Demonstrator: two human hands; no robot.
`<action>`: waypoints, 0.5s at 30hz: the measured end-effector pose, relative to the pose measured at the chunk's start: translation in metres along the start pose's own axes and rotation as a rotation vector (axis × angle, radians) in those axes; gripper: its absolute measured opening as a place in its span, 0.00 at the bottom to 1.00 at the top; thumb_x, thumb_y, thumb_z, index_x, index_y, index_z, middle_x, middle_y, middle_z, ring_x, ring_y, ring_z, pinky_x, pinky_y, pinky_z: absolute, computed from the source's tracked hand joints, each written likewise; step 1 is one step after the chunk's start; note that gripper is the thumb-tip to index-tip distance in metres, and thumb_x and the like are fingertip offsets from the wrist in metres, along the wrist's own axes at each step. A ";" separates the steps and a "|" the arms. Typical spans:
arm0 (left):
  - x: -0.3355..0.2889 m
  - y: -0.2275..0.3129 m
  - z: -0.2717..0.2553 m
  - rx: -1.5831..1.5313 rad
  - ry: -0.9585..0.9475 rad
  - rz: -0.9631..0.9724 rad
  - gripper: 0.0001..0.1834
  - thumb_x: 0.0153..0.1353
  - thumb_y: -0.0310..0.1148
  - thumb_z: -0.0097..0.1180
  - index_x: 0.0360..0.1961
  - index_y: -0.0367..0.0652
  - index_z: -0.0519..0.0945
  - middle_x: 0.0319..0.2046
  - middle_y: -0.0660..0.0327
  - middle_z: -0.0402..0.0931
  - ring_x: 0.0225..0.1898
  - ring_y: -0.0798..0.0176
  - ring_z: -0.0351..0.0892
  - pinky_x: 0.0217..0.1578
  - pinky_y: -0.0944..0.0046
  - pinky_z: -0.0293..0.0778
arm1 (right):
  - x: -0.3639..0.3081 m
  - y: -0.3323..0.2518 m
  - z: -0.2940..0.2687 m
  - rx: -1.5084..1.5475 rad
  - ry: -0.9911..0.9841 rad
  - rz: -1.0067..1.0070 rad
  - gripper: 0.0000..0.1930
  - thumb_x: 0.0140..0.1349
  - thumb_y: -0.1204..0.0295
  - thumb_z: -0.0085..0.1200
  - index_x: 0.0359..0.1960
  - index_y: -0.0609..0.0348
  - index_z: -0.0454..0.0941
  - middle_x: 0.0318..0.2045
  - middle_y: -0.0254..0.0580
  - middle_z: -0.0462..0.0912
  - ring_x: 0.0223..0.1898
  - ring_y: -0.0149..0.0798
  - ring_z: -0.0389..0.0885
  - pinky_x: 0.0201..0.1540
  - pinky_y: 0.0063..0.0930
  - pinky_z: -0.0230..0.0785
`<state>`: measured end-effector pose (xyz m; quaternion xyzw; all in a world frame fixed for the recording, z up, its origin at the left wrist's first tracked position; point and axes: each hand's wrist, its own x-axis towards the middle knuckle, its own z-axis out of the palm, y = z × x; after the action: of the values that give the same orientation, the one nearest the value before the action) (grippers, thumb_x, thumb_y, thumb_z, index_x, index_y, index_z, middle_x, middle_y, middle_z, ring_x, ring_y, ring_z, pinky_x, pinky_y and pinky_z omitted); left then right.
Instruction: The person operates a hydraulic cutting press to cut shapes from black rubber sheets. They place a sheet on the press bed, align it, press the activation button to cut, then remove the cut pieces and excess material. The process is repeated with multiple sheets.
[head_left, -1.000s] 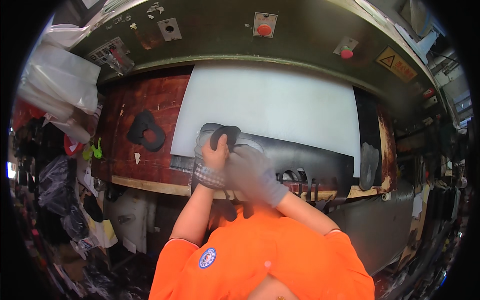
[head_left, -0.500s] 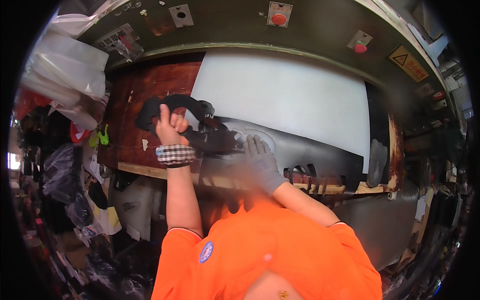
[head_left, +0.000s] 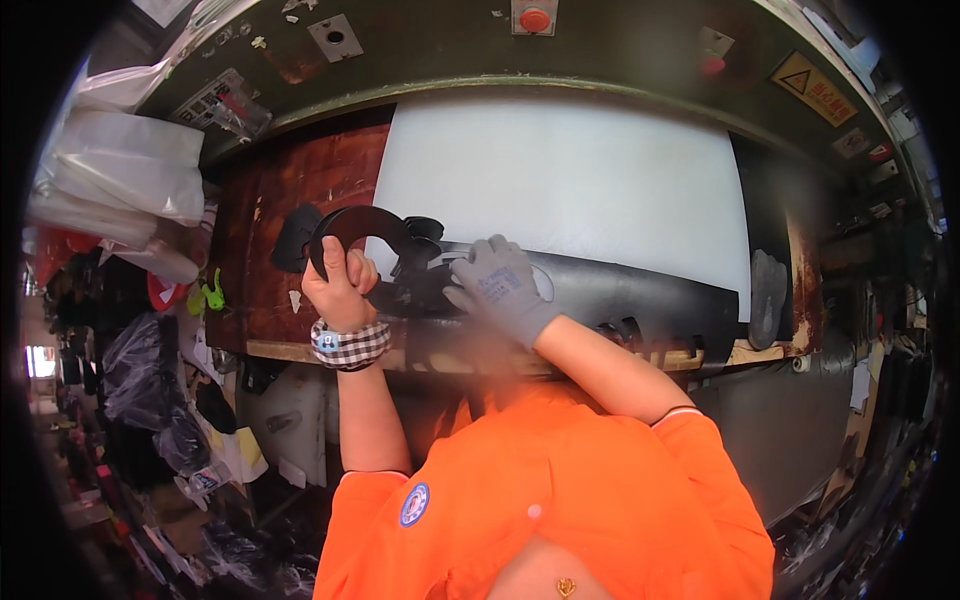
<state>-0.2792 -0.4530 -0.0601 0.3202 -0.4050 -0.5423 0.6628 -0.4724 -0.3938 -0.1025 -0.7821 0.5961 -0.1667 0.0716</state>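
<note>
A: Where is the black curved band [head_left: 365, 219]?

B: Above the left part of the table [head_left: 250, 225], in the left hand [head_left: 340, 292], whose fingers are curled round its near end with the thumb laid up against it.

A: How would it handle?

B: Probably light. It holds its arch while gripped at one end, so it is likely springy, neither limp nor fragile. Its smooth face might slip a little; that end, pinched between thumb and fingers, seems a sound place to hold it.

A: And the right hand [head_left: 500, 285]?

B: Gloved in grey, its fingers loosely bent, over the left end of the black sheet [head_left: 640, 288]. Whether it grips anything cannot be told.

A: What lies around them?

B: A dark piece [head_left: 292, 240] lies on the table, partly behind the band. The sheet runs rightward along the near side of the white board [head_left: 560, 170]. Farther right lies a grey elongated thing [head_left: 767, 295], perhaps a glove; beyond the board stands the green machine beam [head_left: 430, 55] with its red button [head_left: 534, 20].
</note>
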 end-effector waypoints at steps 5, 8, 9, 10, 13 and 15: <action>-0.014 -0.006 -0.006 0.647 0.044 0.270 0.13 0.65 0.33 0.58 0.44 0.33 0.77 0.21 0.63 0.74 0.18 0.72 0.69 0.19 0.69 0.65 | 0.030 -0.002 0.000 0.806 -0.358 0.297 0.13 0.60 0.63 0.53 0.27 0.61 0.81 0.24 0.42 0.81 0.26 0.34 0.77 0.31 0.32 0.69; -0.030 -0.018 -0.009 1.013 -0.361 0.516 0.27 0.54 0.29 0.66 0.55 0.34 0.75 0.33 0.54 0.79 0.29 0.56 0.78 0.34 0.59 0.77 | 0.037 -0.001 0.008 1.160 -0.399 0.408 0.13 0.60 0.69 0.51 0.24 0.67 0.80 0.22 0.33 0.81 0.26 0.25 0.73 0.29 0.25 0.67; -0.034 -0.024 -0.009 1.070 -0.484 0.554 0.32 0.49 0.26 0.68 0.58 0.36 0.74 0.39 0.52 0.80 0.34 0.51 0.80 0.39 0.56 0.78 | 0.039 -0.001 0.012 1.204 -0.390 0.457 0.13 0.60 0.69 0.52 0.24 0.68 0.80 0.22 0.32 0.81 0.27 0.24 0.73 0.30 0.24 0.68; -0.039 -0.028 -0.009 1.084 -0.518 0.482 0.35 0.47 0.25 0.68 0.60 0.37 0.72 0.42 0.50 0.79 0.37 0.49 0.80 0.41 0.56 0.78 | 0.037 -0.002 0.015 1.332 -0.344 0.374 0.12 0.62 0.69 0.53 0.32 0.68 0.81 0.28 0.33 0.83 0.33 0.25 0.76 0.36 0.24 0.71; -0.045 -0.036 -0.013 1.124 -0.540 0.397 0.45 0.44 0.24 0.70 0.66 0.39 0.65 0.43 0.48 0.76 0.37 0.50 0.77 0.41 0.57 0.76 | 0.027 -0.007 0.022 1.242 -0.294 0.269 0.16 0.66 0.62 0.53 0.40 0.64 0.83 0.33 0.34 0.85 0.37 0.27 0.78 0.43 0.27 0.71; -0.047 -0.035 -0.017 1.103 -0.485 0.376 0.45 0.44 0.24 0.69 0.67 0.39 0.65 0.38 0.51 0.76 0.33 0.53 0.75 0.39 0.59 0.75 | 0.016 -0.004 0.021 1.414 -0.343 0.281 0.20 0.69 0.58 0.51 0.48 0.64 0.81 0.40 0.35 0.84 0.42 0.26 0.77 0.46 0.27 0.71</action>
<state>-0.2842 -0.4148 -0.1076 0.4061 -0.8133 -0.1850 0.3734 -0.4572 -0.4098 -0.1184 -0.4806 0.4215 -0.3757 0.6710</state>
